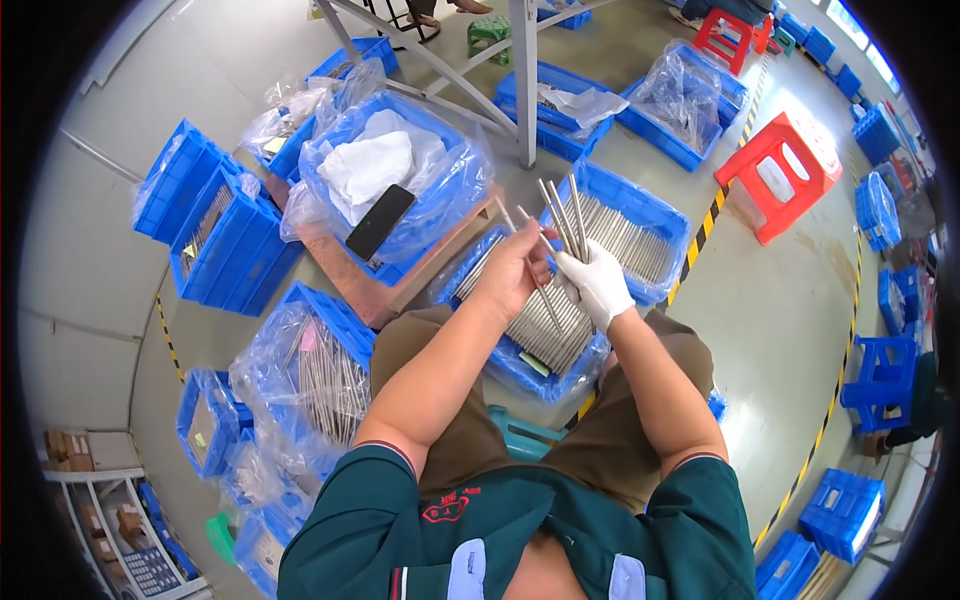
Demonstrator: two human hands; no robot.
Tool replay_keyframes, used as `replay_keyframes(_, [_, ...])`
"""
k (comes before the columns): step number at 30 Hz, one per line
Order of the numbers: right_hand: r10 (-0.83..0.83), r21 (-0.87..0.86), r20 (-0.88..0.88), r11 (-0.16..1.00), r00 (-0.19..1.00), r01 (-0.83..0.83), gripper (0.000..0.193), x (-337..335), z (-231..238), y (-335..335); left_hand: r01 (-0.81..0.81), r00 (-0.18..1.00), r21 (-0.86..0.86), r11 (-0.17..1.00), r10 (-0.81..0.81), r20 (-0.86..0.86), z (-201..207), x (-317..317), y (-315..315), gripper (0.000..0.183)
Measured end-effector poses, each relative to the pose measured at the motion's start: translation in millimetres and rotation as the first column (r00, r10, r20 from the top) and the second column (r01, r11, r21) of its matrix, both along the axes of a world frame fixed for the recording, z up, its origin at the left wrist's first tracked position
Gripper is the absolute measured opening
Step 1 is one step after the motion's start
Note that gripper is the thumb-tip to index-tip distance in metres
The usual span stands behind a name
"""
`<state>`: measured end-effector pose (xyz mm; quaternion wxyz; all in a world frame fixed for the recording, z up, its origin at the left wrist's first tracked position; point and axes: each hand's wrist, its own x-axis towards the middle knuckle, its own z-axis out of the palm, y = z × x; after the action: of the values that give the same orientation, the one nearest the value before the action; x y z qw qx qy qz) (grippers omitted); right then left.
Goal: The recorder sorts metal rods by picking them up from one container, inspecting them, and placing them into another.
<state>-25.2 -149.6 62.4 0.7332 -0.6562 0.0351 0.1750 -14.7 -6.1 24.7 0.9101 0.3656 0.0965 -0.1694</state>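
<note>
My bare left hand (514,268) is closed on a thin metal rod, its fingers wrapped near the rod's middle. My right hand (597,284), in a white glove, grips several upright metal rods (570,220) in a bundle. The two hands are close together above a plastic-lined blue crate (515,372) in front of my knees. Rows of metal rods (553,338) lie in that crate, with a small pale green slip near its front. Just beyond, another blue crate (676,232) holds more rods side by side.
A lined blue crate (440,125) on a wooden pallet (345,265) carries white cloth and a black phone (380,222). Stacked blue crates (235,250) stand at left. A red stool (785,175) is at right beyond a striped floor line (707,228). Metal frame legs (525,85) rise ahead.
</note>
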Motion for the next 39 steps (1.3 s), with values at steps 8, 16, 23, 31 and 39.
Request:
replay_keyframes(8, [0.123,0.259,-0.21,0.964,0.97,-0.066,0.021,14,-20,-5,-0.191,0.98,0.312,0.931,0.165,0.107,-7,-2,-18,0.022])
replay_keyframes(16, [0.166,0.109,-0.225,0.984,0.96,-0.144,0.013,2,-18,-12,-0.156,0.986,0.097,0.983,0.161,-0.05,-9,7,-2,0.024])
replay_keyframes(23, [0.026,0.182,-0.143,0.983,0.989,0.001,0.013,-3,-16,-5,-0.093,0.996,0.031,0.995,0.093,-0.003,-10,1,0,0.028])
replay_keyframes(31, [0.157,0.373,-0.246,0.926,0.956,-0.056,0.019,-7,-3,-7,-0.118,0.983,-0.19,0.975,0.141,0.115,-2,-2,-9,0.026])
replay_keyframes(39, [0.017,0.379,-0.207,0.923,0.978,0.065,0.017,-1,-8,3,-0.157,0.981,0.212,0.965,0.128,0.146,5,-16,-28,0.022])
